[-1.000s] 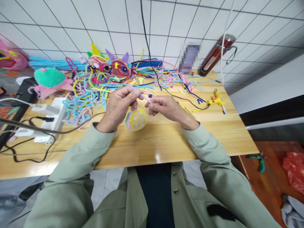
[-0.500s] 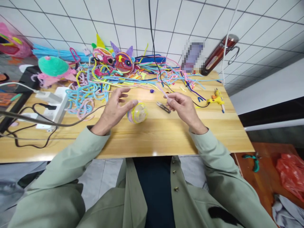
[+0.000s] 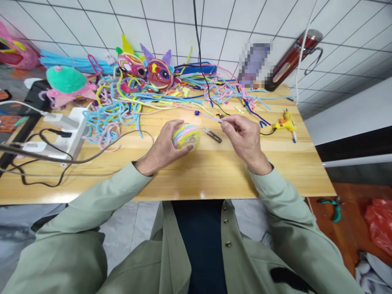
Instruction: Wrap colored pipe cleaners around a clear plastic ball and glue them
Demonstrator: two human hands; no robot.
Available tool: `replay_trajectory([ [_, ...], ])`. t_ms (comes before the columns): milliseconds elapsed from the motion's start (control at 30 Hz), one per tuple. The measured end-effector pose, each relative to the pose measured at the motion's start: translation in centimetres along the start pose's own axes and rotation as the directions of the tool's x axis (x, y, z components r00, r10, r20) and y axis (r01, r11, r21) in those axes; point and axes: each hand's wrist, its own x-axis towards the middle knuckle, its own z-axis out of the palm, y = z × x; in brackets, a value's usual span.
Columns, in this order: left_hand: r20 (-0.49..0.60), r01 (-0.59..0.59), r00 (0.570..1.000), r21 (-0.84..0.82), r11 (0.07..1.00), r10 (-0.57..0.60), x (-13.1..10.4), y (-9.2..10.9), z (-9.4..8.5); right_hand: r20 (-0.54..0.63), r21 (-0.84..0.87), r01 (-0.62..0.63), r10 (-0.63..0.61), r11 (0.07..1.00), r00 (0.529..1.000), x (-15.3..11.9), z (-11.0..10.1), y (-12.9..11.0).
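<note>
My left hand (image 3: 167,148) is wrapped round the side of a clear ball (image 3: 187,135) banded with yellow, blue and pink strips. The thumb lies along its near side, the fingers behind it. My right hand (image 3: 240,136) pinches a short pale purple pipe cleaner (image 3: 212,117), whose free end points left over the table. Between the two hands lies a pair of small dark thread snips (image 3: 212,134). A small dark purple coil (image 3: 197,112) sits just beyond the ball.
Tangled pipe cleaners (image 3: 113,116) and two horned masks (image 3: 159,74) line the back. At left stand a white power strip (image 3: 71,139) with cables and a green-and-pink plush shape (image 3: 66,80). A yellow glue gun (image 3: 286,124) and a red-brown flask (image 3: 295,59) are at right.
My left hand has closed round the ball, which now sits slightly farther right in view. My right hand still holds the pipe cleaner, now pointing more to the left.
</note>
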Motion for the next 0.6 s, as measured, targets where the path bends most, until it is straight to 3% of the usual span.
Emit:
replay_trajectory([
  [133, -0.004, -0.086, 0.996, 0.003, 0.996, 0.086, 0.6, -1.3, 1.1, -0.010, -0.146, 0.135, -0.138, 0.980, 0.990, -0.2, 0.4, 0.3],
  [267, -0.028, -0.088, 0.996, -0.023, 0.996, 0.087, 0.1, -2.4, 1.6, -0.003, -0.253, 0.260, -0.269, 0.932, 0.963, -0.4, 2.3, 2.6],
  [400, -0.073, -0.111, 0.992, -0.102, 0.989, 0.104, -0.2, -2.8, 1.8, 0.028, -0.225, 0.326, -0.328, 0.918, 0.944, -0.8, 3.6, 4.3],
  [533, -0.105, -0.226, 0.970, -0.071, 0.971, 0.218, -0.1, -3.0, 1.7, 0.021, -0.221, 0.348, -0.352, 0.911, 0.936, -1.3, 3.9, 4.3],
  [600, -0.082, -0.228, 0.971, -0.043, 0.973, 0.224, 0.0, -3.1, 1.5, 0.002, -0.204, 0.373, -0.381, 0.905, 0.925, -1.4, 3.9, 4.1],
])
